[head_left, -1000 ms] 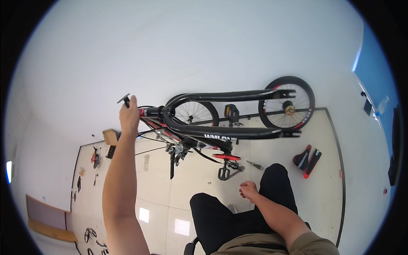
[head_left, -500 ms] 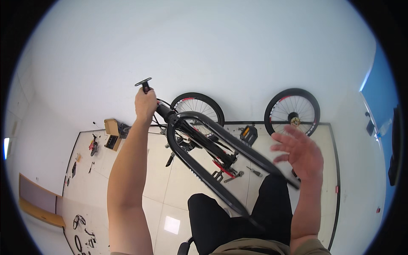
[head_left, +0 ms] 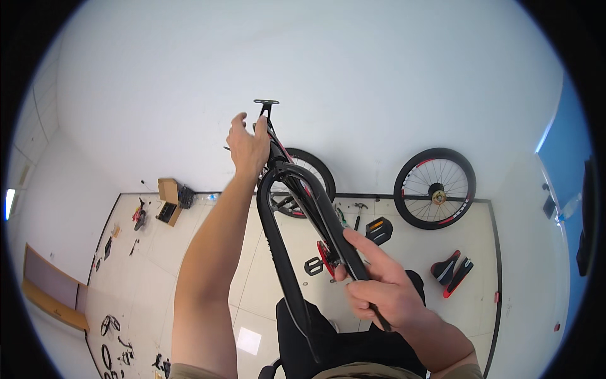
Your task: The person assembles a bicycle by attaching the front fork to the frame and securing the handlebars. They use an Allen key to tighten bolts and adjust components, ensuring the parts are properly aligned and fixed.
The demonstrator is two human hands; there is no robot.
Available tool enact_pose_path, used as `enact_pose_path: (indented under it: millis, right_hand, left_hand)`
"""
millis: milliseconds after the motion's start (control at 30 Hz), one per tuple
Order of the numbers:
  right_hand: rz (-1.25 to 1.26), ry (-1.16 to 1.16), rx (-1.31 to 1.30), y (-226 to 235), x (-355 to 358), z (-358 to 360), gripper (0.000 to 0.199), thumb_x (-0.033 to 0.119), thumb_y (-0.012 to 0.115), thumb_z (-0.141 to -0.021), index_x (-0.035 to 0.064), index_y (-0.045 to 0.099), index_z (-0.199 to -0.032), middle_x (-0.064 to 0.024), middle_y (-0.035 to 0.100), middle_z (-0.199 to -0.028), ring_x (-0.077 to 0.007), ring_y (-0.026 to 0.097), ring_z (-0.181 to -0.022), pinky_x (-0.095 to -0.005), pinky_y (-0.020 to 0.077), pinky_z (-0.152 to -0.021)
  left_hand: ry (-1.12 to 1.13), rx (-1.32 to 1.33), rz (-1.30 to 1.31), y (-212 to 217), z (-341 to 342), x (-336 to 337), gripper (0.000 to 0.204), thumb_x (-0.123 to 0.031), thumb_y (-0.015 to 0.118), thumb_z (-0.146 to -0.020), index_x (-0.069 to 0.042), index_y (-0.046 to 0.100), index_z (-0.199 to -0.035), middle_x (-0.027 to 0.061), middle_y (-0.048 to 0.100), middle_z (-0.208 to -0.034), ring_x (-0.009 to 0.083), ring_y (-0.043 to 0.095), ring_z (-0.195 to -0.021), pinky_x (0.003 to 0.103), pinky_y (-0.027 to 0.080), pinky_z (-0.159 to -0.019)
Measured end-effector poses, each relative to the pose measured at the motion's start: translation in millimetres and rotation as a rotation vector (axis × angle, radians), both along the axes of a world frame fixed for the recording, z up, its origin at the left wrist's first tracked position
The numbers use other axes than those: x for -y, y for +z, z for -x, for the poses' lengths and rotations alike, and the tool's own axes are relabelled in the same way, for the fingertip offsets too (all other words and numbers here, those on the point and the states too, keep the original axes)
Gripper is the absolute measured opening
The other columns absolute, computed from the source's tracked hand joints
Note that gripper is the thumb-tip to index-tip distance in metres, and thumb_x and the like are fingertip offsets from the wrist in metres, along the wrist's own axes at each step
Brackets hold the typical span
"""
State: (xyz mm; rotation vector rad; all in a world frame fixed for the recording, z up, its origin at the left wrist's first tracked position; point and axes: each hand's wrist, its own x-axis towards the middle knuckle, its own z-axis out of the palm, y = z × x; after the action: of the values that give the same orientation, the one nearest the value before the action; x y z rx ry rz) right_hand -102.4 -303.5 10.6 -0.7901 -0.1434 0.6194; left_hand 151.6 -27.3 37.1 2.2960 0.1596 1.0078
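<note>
A black bicycle fork [head_left: 274, 234] points down toward my lap, its two legs spread apart. It is joined at the top to a bicycle frame [head_left: 309, 221], which bears a red chainring [head_left: 326, 258] and a pedal [head_left: 314, 266]. Around the lower part of the right fork leg, my right hand [head_left: 388, 290] is closed, with the thumb along the tube. My left hand [head_left: 249, 148] is open beside the top end of the frame, thumb and fingers apart. Above it rises a black piece with a flat end [head_left: 266, 102]. Whether the left palm touches the frame is hidden.
One wheel [head_left: 315, 170] stands behind the frame, and another [head_left: 435, 189] leans on the wall at right. A hammer [head_left: 358, 215], a large pedal [head_left: 379, 231] and a black-and-red two-part object [head_left: 451, 273] are there. An open cardboard box [head_left: 168, 201] and loose parts lie left.
My right hand has moved from the air onto the right fork leg and closed on it. My left hand has loosened from its grip, and the frame has swung more upright.
</note>
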Motion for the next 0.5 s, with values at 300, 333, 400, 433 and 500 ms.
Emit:
enact_pose_path:
  millis: [300, 333, 400, 433, 500]
  right_hand:
    - [0.082, -0.114, 0.022, 1, 8, -35, 0.087, -0.009, 0.044, -0.085, 0.0052, 0.003, -0.161, -0.0107, 0.047, -0.106, -0.0079, 0.041, -0.06, -0.0261, 0.0369, -0.049]
    - [0.1, -0.137, 0.015, 2, 7, -35, 0.088, -0.009, 0.044, -0.085, 0.0058, 0.003, -0.161, -0.0104, 0.047, -0.106, -0.008, 0.041, -0.06, -0.0261, 0.0371, -0.049]
    - [0.102, -0.159, -0.014, 6, 3, -39, 0.087, -0.009, 0.044, -0.086, 0.0089, 0.003, -0.162, -0.008, 0.048, -0.1, -0.009, 0.042, -0.06, -0.0262, 0.0371, -0.049]
    - [0.104, -0.181, -0.023, 4, 5, -41, 0.087, -0.009, 0.044, -0.087, 0.0105, 0.005, -0.162, -0.0081, 0.049, -0.1, -0.0096, 0.043, -0.061, -0.0262, 0.0375, -0.049]
    - [0.091, -0.221, -0.033, -3, 11, -47, 0.087, -0.009, 0.045, -0.089, 0.0133, 0.005, -0.162, -0.0072, 0.05, -0.097, -0.0103, 0.044, -0.062, -0.0266, 0.0371, -0.05]
  left_hand:
    - [-0.488, -0.311, 0.745, -5, 162, 43, 0.072, -0.031, 0.069, -0.093, -0.001, 0.035, -0.149, 0.0169, 0.058, -0.132, 0.0266, 0.056, -0.12, 0.047, 0.045, -0.101]
    - [-0.538, -0.391, 0.865, -10, 179, 49, 0.074, -0.032, 0.067, -0.094, -0.002, 0.031, -0.151, 0.0167, 0.058, -0.131, 0.0277, 0.06, -0.114, 0.048, 0.05, -0.096]
    - [-0.629, -0.513, 1.022, -13, 214, 64, 0.074, -0.036, 0.064, -0.097, -0.004, 0.028, -0.153, 0.0185, 0.06, -0.125, 0.029, 0.068, -0.098, 0.048, 0.058, -0.084]
    - [-0.703, -0.58, 1.141, -13, 221, 72, 0.072, -0.036, 0.063, -0.097, -0.004, 0.029, -0.152, 0.0192, 0.061, -0.12, 0.0292, 0.069, -0.092, 0.047, 0.06, -0.08]
    - [-0.835, -0.665, 1.379, -14, 224, 83, 0.062, -0.032, 0.062, -0.098, -0.004, 0.035, -0.147, 0.0187, 0.064, -0.104, 0.0277, 0.07, -0.079, 0.045, 0.062, -0.072]
